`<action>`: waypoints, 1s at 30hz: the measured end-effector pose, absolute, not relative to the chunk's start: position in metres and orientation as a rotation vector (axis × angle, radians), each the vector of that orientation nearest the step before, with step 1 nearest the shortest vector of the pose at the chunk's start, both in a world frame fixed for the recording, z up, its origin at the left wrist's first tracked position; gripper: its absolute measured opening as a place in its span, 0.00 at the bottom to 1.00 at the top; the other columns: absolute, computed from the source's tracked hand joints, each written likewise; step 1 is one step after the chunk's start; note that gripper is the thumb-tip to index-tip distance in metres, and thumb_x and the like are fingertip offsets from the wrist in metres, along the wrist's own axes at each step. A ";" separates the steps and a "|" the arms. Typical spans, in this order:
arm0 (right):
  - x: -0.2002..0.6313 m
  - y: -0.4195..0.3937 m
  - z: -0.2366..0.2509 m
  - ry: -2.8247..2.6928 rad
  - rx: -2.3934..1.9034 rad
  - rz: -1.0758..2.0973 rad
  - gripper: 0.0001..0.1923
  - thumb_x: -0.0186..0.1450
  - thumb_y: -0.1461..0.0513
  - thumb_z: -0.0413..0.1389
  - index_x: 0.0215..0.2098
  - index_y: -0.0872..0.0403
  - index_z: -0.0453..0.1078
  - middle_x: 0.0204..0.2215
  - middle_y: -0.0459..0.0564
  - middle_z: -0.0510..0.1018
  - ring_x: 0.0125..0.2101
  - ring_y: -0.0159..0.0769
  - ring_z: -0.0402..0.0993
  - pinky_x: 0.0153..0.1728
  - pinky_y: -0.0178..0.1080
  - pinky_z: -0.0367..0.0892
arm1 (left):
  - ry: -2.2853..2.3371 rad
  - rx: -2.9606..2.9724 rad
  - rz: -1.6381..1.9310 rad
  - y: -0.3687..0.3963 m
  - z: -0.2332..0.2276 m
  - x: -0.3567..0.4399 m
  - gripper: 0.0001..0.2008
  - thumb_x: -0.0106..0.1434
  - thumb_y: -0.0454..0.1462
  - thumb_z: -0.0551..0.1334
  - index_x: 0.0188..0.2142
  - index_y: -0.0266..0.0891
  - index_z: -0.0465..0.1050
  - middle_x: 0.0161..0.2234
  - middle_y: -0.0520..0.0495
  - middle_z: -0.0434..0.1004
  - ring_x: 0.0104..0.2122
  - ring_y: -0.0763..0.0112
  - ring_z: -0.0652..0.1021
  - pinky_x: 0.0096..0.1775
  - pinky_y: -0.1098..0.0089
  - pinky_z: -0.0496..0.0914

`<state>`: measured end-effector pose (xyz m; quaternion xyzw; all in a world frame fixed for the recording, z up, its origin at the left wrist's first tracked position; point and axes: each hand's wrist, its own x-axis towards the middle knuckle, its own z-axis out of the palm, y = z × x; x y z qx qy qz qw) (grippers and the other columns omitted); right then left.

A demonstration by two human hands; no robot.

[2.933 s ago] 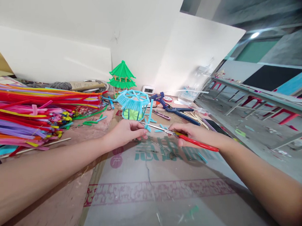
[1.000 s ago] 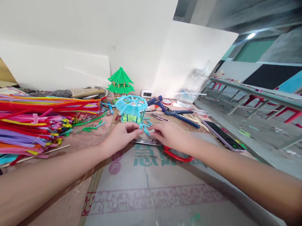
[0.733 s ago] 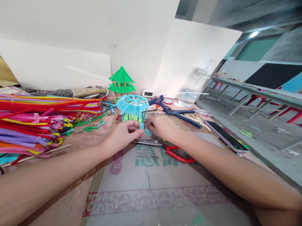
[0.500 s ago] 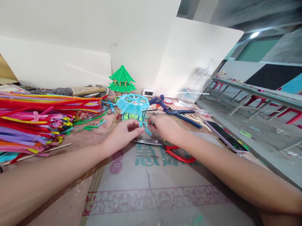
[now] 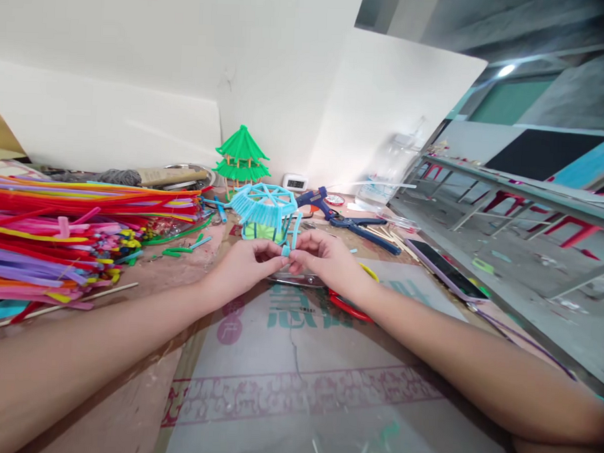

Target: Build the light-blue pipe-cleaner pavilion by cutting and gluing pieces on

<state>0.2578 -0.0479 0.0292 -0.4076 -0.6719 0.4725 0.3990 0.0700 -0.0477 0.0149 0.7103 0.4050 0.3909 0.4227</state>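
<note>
Both hands (image 5: 288, 260) pinching blue pipe-cleaner pieces (image 5: 290, 238) above red-handled scissors (image 5: 329, 291)

Fuzzy matt pipe cleaners (image 5: 56, 232) in a heap, a glossy clear plastic sheet (image 5: 301, 360) over printed cardboard, scissors (image 5: 324, 291) with bright metal blades and smooth red plastic handles, and a glossy-screened phone (image 5: 447, 267).

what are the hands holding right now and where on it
Both the left hand and the right hand pinch a short light-blue pipe cleaner piece at its lower end, fingertips meeting there; its upper part sticks up free.
</note>
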 end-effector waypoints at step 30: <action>0.257 -0.054 0.032 -1.769 -1.072 0.998 0.14 0.60 0.52 0.60 0.28 0.55 0.71 0.21 0.42 0.70 0.23 0.28 0.63 0.27 0.35 0.60 | 0.996 1.905 0.917 -0.048 0.013 0.068 0.16 0.62 0.47 0.61 0.35 0.38 0.81 0.32 0.50 0.83 0.31 0.69 0.76 0.34 0.72 0.67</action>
